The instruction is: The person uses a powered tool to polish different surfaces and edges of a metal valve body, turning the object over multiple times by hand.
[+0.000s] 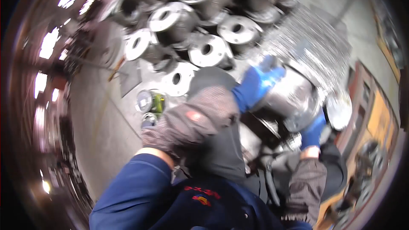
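Note:
My left hand [257,84], in a blue glove, is closed on the upper left side of a large, shiny flanged metal casting [289,93]. My right hand [314,133], also blue-gloved, grips the casting's lower right edge; its fingers are partly hidden behind the flange. The casting lies tilted between both hands, in front of my knees. Motion blurs its outline and the gloves. Underneath it are more metal parts, too dark and smeared to name. A pale round disc [339,110] sits just right of my right hand.
Several similar flanged castings [207,50] with round bores stand crowded on the floor at the far left and middle. Behind the held casting is a ridged silvery stack [313,38]. Cans [150,101] stand left of my left forearm. A wooden pallet [379,117] with metal parts lies right.

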{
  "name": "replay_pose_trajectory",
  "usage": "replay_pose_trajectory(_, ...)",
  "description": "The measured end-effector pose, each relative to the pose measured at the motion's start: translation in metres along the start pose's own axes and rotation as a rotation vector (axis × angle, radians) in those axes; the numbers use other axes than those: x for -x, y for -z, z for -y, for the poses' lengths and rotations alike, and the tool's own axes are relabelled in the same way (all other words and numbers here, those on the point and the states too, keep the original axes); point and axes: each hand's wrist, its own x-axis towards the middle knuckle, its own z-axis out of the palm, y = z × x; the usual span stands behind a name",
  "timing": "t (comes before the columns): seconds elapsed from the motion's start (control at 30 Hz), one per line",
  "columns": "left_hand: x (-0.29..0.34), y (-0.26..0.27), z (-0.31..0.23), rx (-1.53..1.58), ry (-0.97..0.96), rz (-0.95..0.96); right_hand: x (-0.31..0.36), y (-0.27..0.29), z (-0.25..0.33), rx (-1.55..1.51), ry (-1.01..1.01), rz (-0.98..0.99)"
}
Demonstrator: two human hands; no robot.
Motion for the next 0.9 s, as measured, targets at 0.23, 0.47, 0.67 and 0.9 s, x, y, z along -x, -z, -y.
replay_pose_trajectory(0.23, 0.010, 0.004, -0.006, 0.030, 0.242, -0.143, -0.041, -0.064, 0.067, -0.801, -0.541, 0.260)
replay_pose_trajectory(0.47, 0.019, 0.017, -0.041, -0.439, 0.486, -0.230, -0.067, -0.158, 0.142, -0.852, -0.522, 0.595)
replay_pose_trajectory(0.67, 0.019, 0.012, -0.021, -0.434, 0.583, -0.301, -0.062, -0.183, 0.159, -0.854, -0.546, 0.690)
replay_pose_trajectory(0.9, 0.006, 0.027, 0.001, -0.423, 0.234, -0.276, -0.057, -0.131, 0.121, -1.014, -0.684, 0.466)
